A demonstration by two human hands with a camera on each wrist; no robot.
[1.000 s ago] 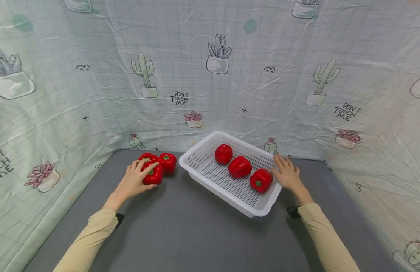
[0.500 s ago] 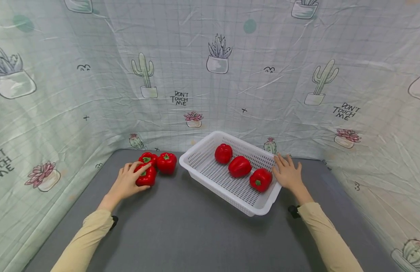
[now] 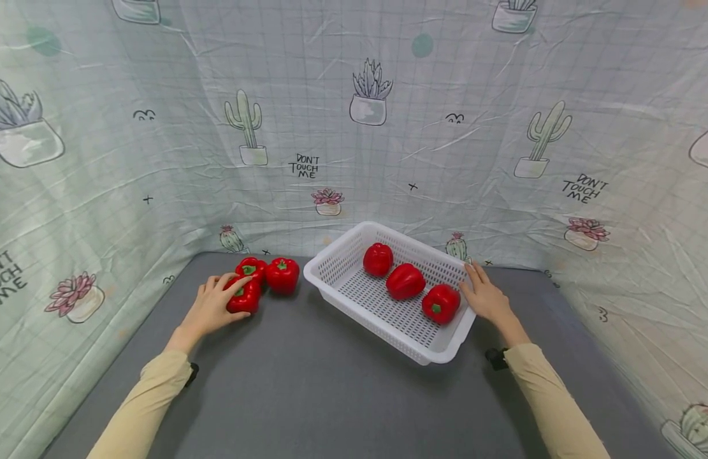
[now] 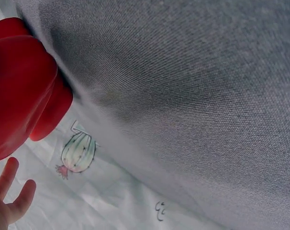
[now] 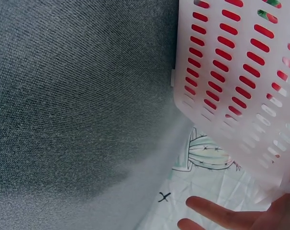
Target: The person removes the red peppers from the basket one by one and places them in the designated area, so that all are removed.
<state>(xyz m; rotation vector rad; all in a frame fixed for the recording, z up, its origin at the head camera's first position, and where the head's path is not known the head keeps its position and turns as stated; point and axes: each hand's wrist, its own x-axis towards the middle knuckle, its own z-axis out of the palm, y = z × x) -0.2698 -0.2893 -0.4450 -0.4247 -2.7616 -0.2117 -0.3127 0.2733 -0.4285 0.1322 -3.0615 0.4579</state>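
My left hand (image 3: 207,307) grips a glossy red bell pepper (image 3: 247,298) on the left of the grey table. Two more bell peppers stand close behind it, one at the back (image 3: 250,268) and one to the right (image 3: 282,276), green stems up. The held pepper (image 4: 20,91) fills the left edge of the left wrist view, two fingertips apart from it below. My right hand (image 3: 487,299) holds the right end of a white perforated basket (image 3: 365,317), thumb at its rim. Seen from the right wrist, the basket wall (image 5: 231,62) hides most of the fingers.
Inside the basket lie three red bell peppers, at the back (image 3: 378,259), in the middle (image 3: 405,281) and at the front right (image 3: 441,304). Grey cloth (image 3: 308,395) covers the table. A cactus-print curtain (image 3: 308,115) hangs behind and at both sides.
My left hand has shifted a little left with its bell pepper, away from the right-hand one. My right hand stays at the basket, its fingers now closer together.
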